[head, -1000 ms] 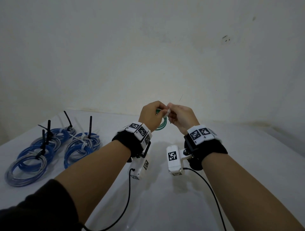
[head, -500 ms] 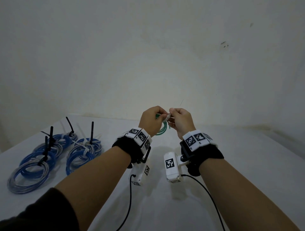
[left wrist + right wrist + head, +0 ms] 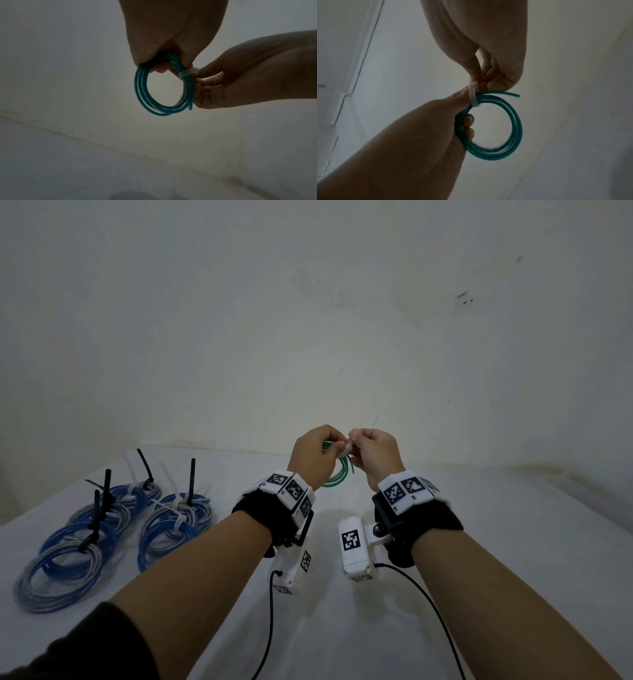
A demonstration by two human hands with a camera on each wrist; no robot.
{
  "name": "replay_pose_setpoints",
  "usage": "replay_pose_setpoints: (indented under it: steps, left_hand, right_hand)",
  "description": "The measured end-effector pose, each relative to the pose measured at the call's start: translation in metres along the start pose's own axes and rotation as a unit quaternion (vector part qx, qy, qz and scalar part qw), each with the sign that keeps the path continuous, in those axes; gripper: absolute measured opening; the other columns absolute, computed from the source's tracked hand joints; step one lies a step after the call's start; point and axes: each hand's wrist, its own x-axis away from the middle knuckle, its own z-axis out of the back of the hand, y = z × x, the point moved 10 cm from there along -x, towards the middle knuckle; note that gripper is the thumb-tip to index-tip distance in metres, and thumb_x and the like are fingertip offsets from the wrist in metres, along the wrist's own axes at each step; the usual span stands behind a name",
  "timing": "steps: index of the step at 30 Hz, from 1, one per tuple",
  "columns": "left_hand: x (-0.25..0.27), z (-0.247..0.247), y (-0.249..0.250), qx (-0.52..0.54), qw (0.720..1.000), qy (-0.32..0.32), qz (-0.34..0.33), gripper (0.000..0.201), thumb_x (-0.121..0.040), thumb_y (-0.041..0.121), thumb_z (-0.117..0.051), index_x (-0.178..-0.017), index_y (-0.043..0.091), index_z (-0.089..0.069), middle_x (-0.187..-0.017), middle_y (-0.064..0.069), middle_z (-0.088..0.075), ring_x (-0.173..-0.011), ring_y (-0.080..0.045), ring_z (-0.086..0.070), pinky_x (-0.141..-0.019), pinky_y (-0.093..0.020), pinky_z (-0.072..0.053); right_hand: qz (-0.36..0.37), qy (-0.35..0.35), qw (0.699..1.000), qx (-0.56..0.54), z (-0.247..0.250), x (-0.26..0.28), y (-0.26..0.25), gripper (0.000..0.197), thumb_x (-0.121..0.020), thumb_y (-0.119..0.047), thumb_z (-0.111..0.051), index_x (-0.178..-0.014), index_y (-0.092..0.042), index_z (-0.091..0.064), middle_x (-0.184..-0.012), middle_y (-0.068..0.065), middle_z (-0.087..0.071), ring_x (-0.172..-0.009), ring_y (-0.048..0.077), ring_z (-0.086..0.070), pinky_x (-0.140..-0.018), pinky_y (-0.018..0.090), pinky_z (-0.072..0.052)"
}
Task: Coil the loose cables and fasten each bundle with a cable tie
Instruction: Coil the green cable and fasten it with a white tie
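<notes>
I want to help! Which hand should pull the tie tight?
Probably the right hand: it already pinches the tie, while the left hand holds the green coil steady.

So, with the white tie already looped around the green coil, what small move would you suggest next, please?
Probably pull the tie snug: the white cable tie circles the green cable coil, the right hand pinches it, and the left hand grips the coil beside it.
</notes>
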Motion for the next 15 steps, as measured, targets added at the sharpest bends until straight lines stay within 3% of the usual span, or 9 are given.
replay_pose_setpoints:
  steps: [4,7,15]
  left_hand:
    - [-0.002,0.006,-0.004,0.014,1.0,0.024,0.015,0.008,-0.087,0.01,-0.059,-0.081,0.014,-0.061,-0.078,0.005,-0.061,-0.071,-0.002,-0.053,-0.062,-0.006,-0.037]
    - [-0.002,0.005,-0.003,0.016,1.0,0.022,0.014,0.007,-0.086,0.011,-0.06,-0.081,0.015,-0.06,-0.075,0.008,-0.059,-0.07,0.001,-0.052,-0.06,-0.003,-0.036]
    - [-0.003,0.0,0.004,0.003,1.0,-0.004,-0.006,0.009,-0.088,0.011,-0.058,-0.08,0.014,-0.06,-0.074,0.01,-0.058,-0.068,0.002,-0.05,-0.059,-0.003,-0.035]
  right_hand:
    - [-0.008,-0.037,0.999,-0.038,-0.007,0.004,0.0,0.01,-0.092,-0.01,-0.056,-0.084,-0.008,-0.061,-0.071,0.004,-0.06,-0.064,0.012,-0.056,-0.06,0.021,-0.045]
    - [-0.006,-0.036,0.999,-0.028,-0.007,0.004,-0.001,0.005,-0.091,-0.008,-0.057,-0.089,-0.007,-0.061,-0.076,0.005,-0.061,-0.065,0.012,-0.057,-0.058,0.02,-0.044]
    - [-0.013,0.003,1.0,0.003,0.004,-0.001,-0.001,0.014,-0.091,-0.008,-0.057,-0.077,-0.012,-0.059,-0.07,0.004,-0.06,-0.062,0.013,-0.056,-0.058,0.023,-0.043]
